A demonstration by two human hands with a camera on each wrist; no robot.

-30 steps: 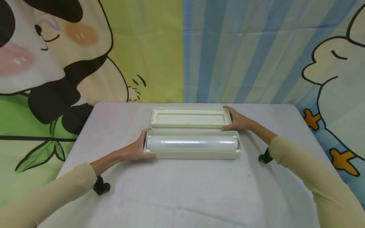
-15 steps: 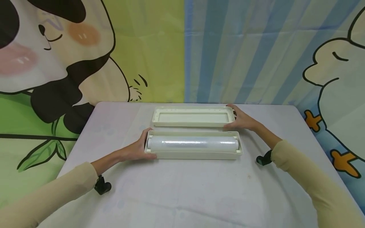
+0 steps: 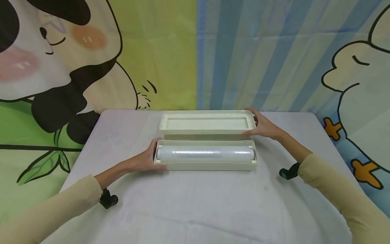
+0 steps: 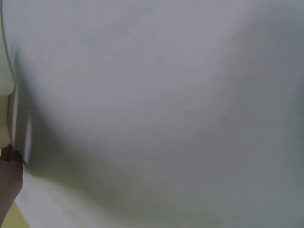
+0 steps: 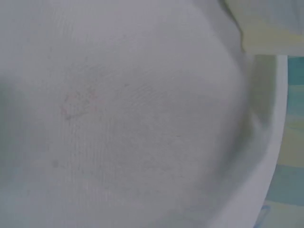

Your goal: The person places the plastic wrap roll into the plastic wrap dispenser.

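Observation:
An off-white plastic box (image 3: 210,166) lies lengthwise on the table, with a shiny roll of cling film (image 3: 205,153) inside it. My left hand (image 3: 144,158) grips the box's left end, thumb along the front and fingers at the back. Behind the box, its long off-white lid (image 3: 207,126) is held by my right hand (image 3: 263,126) at the right end, inner side showing. A shadow beneath the lid suggests it is off the table. At the left wrist view's edge, part of my left hand (image 4: 10,178) shows by the box end (image 4: 4,121).
A white cloth covers the table (image 3: 195,206). Right behind its far edge hangs a printed curtain (image 3: 243,54) with cartoon animals. Dark wrist cameras (image 3: 108,199) are worn on both arms.
My right hand has raised the lid and moved it a little back, and a gap with shadow has opened between lid and box. The left hand and the box have stayed put.

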